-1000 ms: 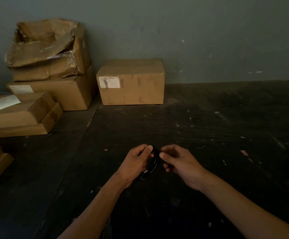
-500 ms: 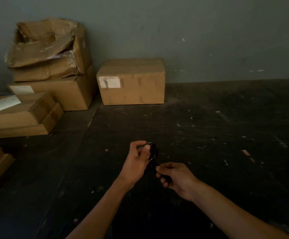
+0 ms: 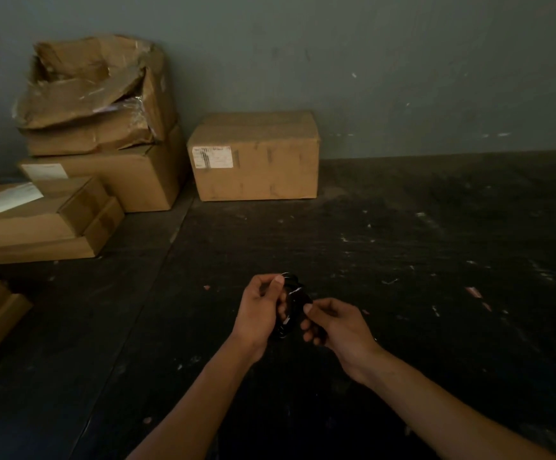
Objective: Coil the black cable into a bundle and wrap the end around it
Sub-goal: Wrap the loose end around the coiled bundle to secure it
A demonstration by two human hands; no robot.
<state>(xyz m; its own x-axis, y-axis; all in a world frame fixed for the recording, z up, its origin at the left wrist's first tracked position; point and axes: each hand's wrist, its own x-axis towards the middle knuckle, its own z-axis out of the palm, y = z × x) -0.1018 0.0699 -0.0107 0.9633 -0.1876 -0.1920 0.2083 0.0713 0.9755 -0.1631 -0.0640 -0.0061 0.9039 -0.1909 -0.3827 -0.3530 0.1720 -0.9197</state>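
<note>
the black cable (image 3: 290,305) sits as a small coiled bundle between the two hands, low in the middle of the view, held up over the dark floor (image 3: 402,260). the left hand (image 3: 259,310) grips the bundle from its nine o'clock side, thumb curled over the top loop and fingers wrapped behind, so much of the coil is covered by that hand. the right hand (image 3: 334,323) is at the bundle's four o'clock, thumb and forefinger pinched together on a short dark piece that seems to be the cable's end; the light is so poor that where this end joins the coil is hard to make out, and the number of loops cannot be counted. a few pale glints show on the cable's edge, the rest merges with the floor behind it.

both forearms run out of the picture at the bottom edge, at about six and five o'clock.

at about twelve o'clock from the hands a closed cardboard box (image 3: 255,157) with a white label (image 3: 212,157) stands against the grey wall (image 3: 369,61). at about ten o'clock a crushed open box (image 3: 94,94) tops a stack of boxes (image 3: 104,180), and flatter cartons (image 3: 37,220) lie at nine o'clock, cut off by the left edge. small pale scraps dot the floor towards two o'clock.
</note>
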